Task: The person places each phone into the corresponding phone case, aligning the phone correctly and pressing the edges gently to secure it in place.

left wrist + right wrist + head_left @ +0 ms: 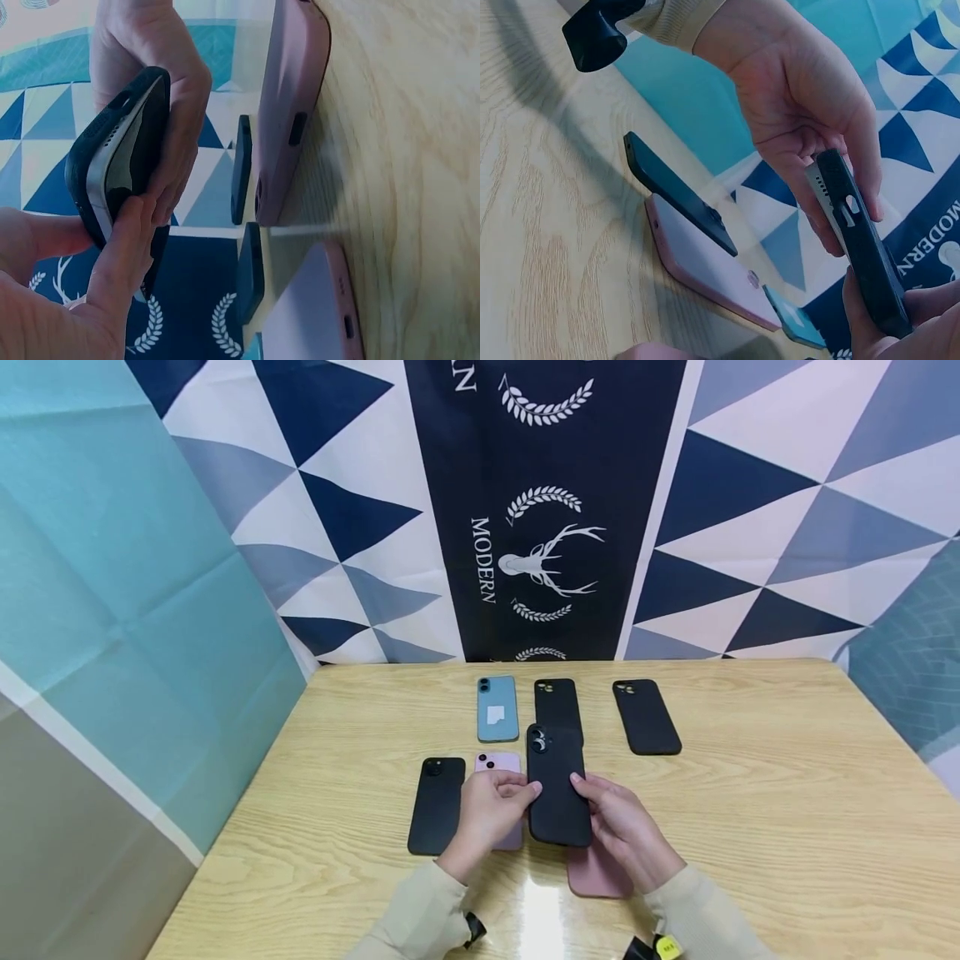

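Observation:
Both hands hold a black phone case (558, 810) up above the table, its back with the round camera ring facing the head camera. My left hand (491, 810) pinches its left edge between thumb and fingers. At the opposite edge, my right hand (626, 831) grips it with the thumb on the back. From the left wrist view, a phone (99, 176) with a silver side sits partly in the case, tilted, with a gap along one edge. A pink phone (498, 762) lies beneath my left hand, and a pink case (598, 872) beneath my right.
A black phone (437, 810) lies to the left on the wooden table (780, 793). Farther back are a blue phone (506, 693) with a white label, a black case (557, 700) partly hidden behind the held one, and another black case (648, 718) to the right. Patterned cloth hangs behind.

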`<state>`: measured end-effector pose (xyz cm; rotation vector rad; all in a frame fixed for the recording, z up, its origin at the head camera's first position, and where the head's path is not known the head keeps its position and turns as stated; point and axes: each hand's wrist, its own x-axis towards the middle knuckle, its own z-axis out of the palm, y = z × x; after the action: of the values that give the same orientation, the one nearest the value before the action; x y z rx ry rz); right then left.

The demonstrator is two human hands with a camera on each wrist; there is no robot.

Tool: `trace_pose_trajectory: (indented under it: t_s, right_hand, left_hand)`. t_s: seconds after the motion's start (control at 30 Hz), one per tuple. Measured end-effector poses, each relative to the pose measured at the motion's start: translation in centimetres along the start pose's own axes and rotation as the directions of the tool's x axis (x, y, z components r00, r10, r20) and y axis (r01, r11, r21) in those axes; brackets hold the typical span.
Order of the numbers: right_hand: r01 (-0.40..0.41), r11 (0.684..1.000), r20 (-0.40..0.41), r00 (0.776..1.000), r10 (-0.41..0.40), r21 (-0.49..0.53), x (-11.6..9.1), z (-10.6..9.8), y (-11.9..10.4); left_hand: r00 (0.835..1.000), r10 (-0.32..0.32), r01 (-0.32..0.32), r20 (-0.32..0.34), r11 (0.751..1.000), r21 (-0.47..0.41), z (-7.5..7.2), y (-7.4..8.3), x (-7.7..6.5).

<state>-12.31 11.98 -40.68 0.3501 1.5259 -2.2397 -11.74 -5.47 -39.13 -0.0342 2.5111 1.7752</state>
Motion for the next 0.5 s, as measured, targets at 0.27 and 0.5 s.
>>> trace_pose_trajectory:
  t_s: [0.27,0.5]
  right_hand:
    - [0.001,1.0,0.012,1.0,-0.001,-0.029,-0.27,-0.3,-0.06]
    - [-0.007,0.999,0.039,0.999,0.009,-0.044,-0.55,-0.56,-0.26]
  left_hand:
    - [0.999,-0.03,0.029,-0.028,0.999,-0.013,0.43,0.15,-0.25]
    - [0.998,-0.062,0.06,-0.021,0.995,-0.08,0.6,0.16,-0.42]
